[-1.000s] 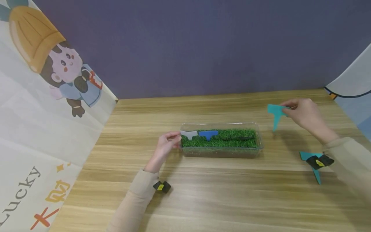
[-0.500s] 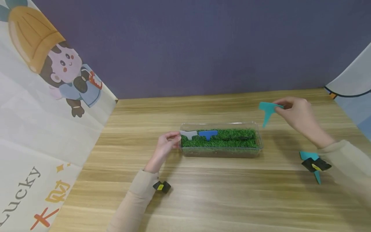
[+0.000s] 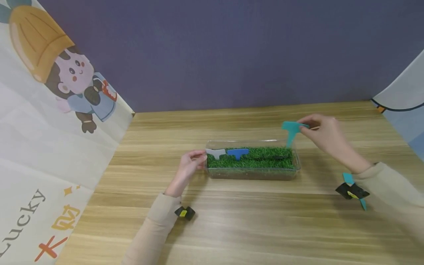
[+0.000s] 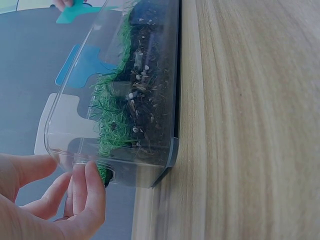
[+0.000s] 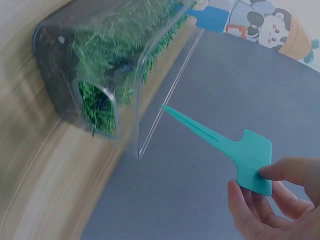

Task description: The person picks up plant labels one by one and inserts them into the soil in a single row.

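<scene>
My right hand (image 3: 326, 134) pinches a T-shaped teal plant label (image 5: 255, 155) by its wide head. The label's pointed stem hangs tip down above the right end of a clear plastic planter box (image 3: 253, 175), apart from the grass. My left hand (image 4: 55, 200) grips the box's left end, thumb at the upper rim and fingertips on the end wall. Green artificial-looking grass (image 3: 271, 154) over dark soil (image 4: 145, 100) fills the box. A white plant label (image 3: 216, 152) and a blue plant label (image 3: 237, 152) stand upright in the grass, in its left half.
Another teal plant label (image 3: 347, 178) lies on the wooden table (image 3: 248, 221), partly hidden behind the right wrist's black strap piece (image 3: 352, 191). A dark blue-grey panel (image 3: 232, 55) rises behind the table. A printed cloth (image 3: 33, 147) hangs on the left.
My right hand has moved left with the teal label, from right of the box to over its right end. My left hand and the box stay where they were.
</scene>
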`<control>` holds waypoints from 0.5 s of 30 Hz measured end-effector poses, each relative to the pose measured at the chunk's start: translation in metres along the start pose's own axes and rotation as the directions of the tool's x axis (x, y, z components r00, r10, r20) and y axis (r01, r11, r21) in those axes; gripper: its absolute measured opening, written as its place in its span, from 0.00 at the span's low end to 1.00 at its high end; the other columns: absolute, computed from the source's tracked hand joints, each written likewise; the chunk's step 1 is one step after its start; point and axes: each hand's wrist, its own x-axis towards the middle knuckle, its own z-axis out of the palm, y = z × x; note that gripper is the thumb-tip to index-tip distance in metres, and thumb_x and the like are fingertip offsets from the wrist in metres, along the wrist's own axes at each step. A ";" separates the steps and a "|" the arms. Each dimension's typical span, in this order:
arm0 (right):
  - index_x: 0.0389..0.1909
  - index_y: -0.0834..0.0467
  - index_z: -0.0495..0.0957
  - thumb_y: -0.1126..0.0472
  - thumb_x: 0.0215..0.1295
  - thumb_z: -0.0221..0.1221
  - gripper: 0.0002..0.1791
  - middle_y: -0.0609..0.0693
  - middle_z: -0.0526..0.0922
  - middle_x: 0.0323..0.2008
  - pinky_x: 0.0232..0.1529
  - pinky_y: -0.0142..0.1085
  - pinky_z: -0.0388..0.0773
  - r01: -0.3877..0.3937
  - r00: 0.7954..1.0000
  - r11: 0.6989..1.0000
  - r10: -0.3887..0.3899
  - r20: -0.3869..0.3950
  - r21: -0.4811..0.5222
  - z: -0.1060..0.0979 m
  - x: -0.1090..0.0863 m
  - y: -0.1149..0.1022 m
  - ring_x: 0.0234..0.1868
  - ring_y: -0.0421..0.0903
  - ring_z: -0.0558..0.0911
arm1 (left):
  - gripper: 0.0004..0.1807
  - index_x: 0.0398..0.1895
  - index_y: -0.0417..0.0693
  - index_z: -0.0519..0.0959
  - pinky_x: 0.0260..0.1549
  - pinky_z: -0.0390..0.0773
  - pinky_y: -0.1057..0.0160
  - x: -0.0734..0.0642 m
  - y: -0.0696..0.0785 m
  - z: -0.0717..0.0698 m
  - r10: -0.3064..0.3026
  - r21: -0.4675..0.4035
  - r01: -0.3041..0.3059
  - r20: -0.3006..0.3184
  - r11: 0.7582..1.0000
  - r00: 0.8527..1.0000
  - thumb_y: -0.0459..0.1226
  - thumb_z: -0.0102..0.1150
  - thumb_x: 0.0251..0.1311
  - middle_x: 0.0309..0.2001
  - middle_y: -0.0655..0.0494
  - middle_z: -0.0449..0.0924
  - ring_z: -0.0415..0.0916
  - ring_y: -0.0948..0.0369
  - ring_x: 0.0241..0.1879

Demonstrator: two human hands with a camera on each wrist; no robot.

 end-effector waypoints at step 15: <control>0.39 0.68 0.75 0.67 0.57 0.56 0.10 0.66 0.78 0.35 0.27 0.15 0.70 0.055 0.997 0.995 -0.059 0.051 0.083 0.019 -0.001 -0.010 0.35 0.59 0.78 | 0.14 0.46 0.33 0.74 0.35 0.79 0.58 0.001 -0.001 0.001 0.010 -0.026 -0.010 -0.004 1.000 1.000 0.28 0.54 0.55 0.39 0.42 0.75 0.73 0.57 0.28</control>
